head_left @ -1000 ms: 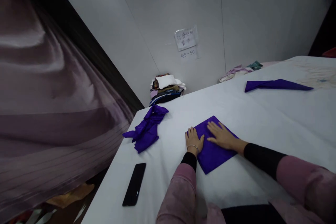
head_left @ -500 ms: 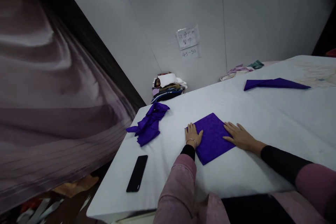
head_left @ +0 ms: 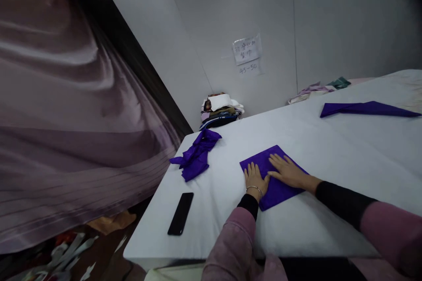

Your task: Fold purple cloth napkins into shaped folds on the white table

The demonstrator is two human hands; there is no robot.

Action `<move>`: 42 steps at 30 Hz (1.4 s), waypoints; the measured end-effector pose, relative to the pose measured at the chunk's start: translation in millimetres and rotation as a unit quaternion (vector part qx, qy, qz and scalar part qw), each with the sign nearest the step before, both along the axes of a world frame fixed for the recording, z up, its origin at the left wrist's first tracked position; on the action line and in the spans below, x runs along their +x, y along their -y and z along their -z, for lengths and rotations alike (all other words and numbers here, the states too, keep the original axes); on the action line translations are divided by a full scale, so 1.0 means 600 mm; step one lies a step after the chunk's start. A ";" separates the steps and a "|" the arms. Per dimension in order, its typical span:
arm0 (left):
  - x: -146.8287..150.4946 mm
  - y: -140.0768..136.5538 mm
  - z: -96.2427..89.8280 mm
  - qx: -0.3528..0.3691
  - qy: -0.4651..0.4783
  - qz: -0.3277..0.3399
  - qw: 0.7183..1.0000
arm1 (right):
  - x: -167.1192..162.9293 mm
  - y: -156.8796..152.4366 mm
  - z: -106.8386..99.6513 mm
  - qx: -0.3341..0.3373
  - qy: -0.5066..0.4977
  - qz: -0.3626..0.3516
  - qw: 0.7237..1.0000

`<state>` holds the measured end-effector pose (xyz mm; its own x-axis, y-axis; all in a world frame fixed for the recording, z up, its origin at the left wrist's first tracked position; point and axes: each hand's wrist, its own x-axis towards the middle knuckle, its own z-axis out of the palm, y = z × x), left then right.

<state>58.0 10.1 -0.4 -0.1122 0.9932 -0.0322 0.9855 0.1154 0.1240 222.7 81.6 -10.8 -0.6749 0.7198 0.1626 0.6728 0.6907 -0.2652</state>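
Observation:
A purple cloth napkin (head_left: 280,195), folded into a flat square, lies on the white-covered table (head_left: 227,210) in front of me. My left hand (head_left: 256,181) rests flat on its left part, fingers spread, a thin bracelet at the wrist. On the napkin's middle and right part lies my right hand (head_left: 286,171), palm down with the fingers stretched out. The two thumbs almost meet. Both hands cover part of the cloth, and neither grips it.
A crumpled purple cloth (head_left: 198,158) and a black phone (head_left: 180,214) lie on the table's left side. At the far right is a long folded purple cloth (head_left: 365,109). Piled fabrics (head_left: 220,112) stand by the wall beneath a handwritten sign (head_left: 246,50). A pinkish curtain (head_left: 66,140) hangs at left.
My right hand has moved left from the napkin's right edge onto its middle. My left hand has slid slightly inward over the cloth. The camera view has turned a little left.

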 end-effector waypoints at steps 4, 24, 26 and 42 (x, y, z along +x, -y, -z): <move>-0.002 0.000 0.004 0.000 0.001 0.003 1.000 | -0.088 -0.013 -0.005 -0.036 0.004 -0.054 0.998; 0.010 0.005 0.004 0.017 0.032 -0.001 0.999 | 0.013 -0.128 0.040 -0.007 0.034 0.083 0.996; 0.008 0.001 -0.001 0.018 0.063 0.002 0.998 | 0.012 -0.085 0.049 0.010 0.033 0.008 0.999; -0.033 0.180 -0.029 0.078 0.288 -0.215 0.930 | -0.027 0.091 0.026 -0.038 0.020 -0.156 0.987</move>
<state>38.1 -97.8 16.9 -0.5091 0.8579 -0.0697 0.6174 0.4204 0.6649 206.5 27.3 -26.4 -0.8701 0.4855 0.0848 0.4419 0.8447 -0.3020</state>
